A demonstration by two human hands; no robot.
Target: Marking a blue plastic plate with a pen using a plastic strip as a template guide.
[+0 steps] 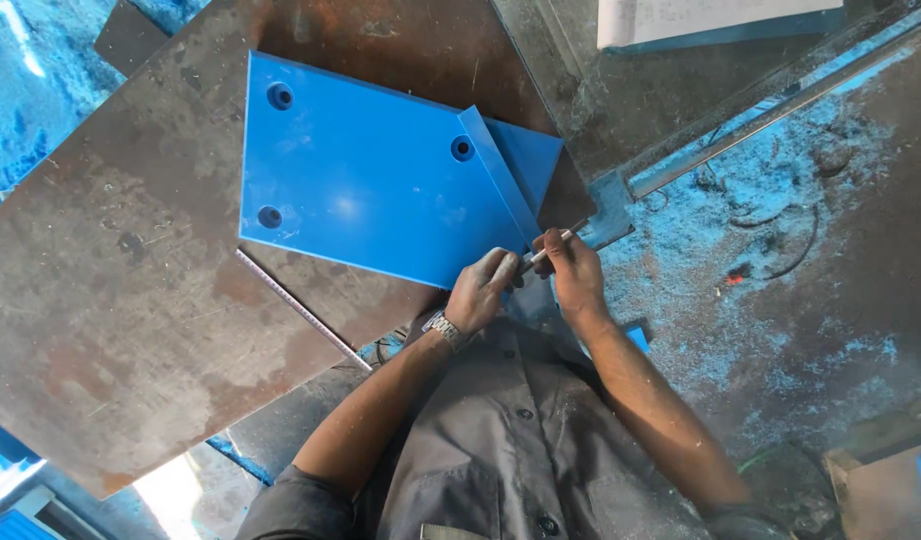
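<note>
Both hands meet at the near corner of a blue plastic plate (366, 190) that lies flat on a rusty steel sheet (111, 300). The right hand (573, 272) is curled around a thin metal tool (556, 245), thumb on top; only a short bright length of the tool shows between the knuckles, and its tip is too small to make out. The left hand (481, 290) is closed beside it, its fingers touching the tool's lower end and the plate's edge, with a metal watch (443, 328) on the wrist. How firmly the left hand grips cannot be told.

The plate carries three round holes, and a narrow blue strip (499, 172) lies slanted across its right end, covering part of a second blue piece beneath. A slim steel ruler (301, 308) lies on the sheet just below the plate, its far end hidden under the forearm. Blue shavings (771, 180) dust the surface to the right. A white sheet (701, 18) at the top is cut off by the frame.
</note>
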